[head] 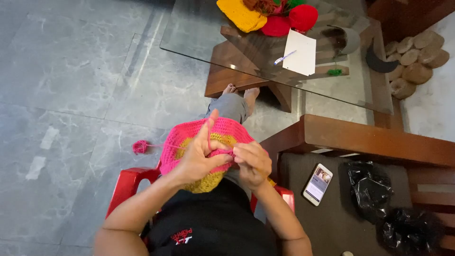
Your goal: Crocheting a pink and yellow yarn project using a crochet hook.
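A round crocheted piece, pink around the rim and yellow in the middle, lies over my lap. My left hand grips its near edge, index finger raised with pink yarn running over it. Close beside it, my right hand pinches the same edge; a crochet hook, if there is one, is hidden by the fingers. A pink strand leads left to a small pink yarn ball on the grey floor.
I sit on a red plastic chair. Ahead is a glass table with yellow and red crochet pieces, a paper sheet and a pen. A phone and black plastic bags lie on the seat at right.
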